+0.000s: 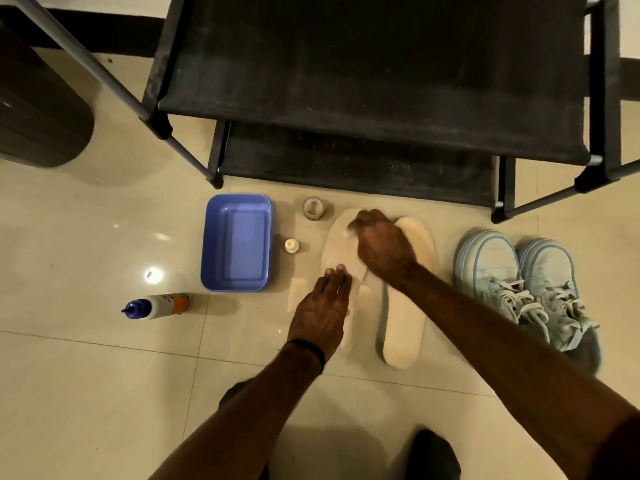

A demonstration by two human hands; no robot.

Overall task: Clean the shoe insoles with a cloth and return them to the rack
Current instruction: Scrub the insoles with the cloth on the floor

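Two cream insoles lie side by side on the tiled floor in front of the black shoe rack (374, 133). My left hand (322, 310) lies flat, fingers together, on the heel half of the left insole (337, 251) and presses it down. My right hand (381, 242) is closed over the toe end of that insole, with a small white bit of cloth (348, 233) showing under the fingers. The right insole (405, 327) lies untouched, partly under my right forearm.
A blue plastic tub (237, 242) stands left of the insoles. A small cap (291, 244) and a tape roll (313, 208) lie between them. A squeeze bottle (159, 305) lies further left. Pale blue sneakers (523, 289) sit at the right. A dark bin (38, 109) stands far left.
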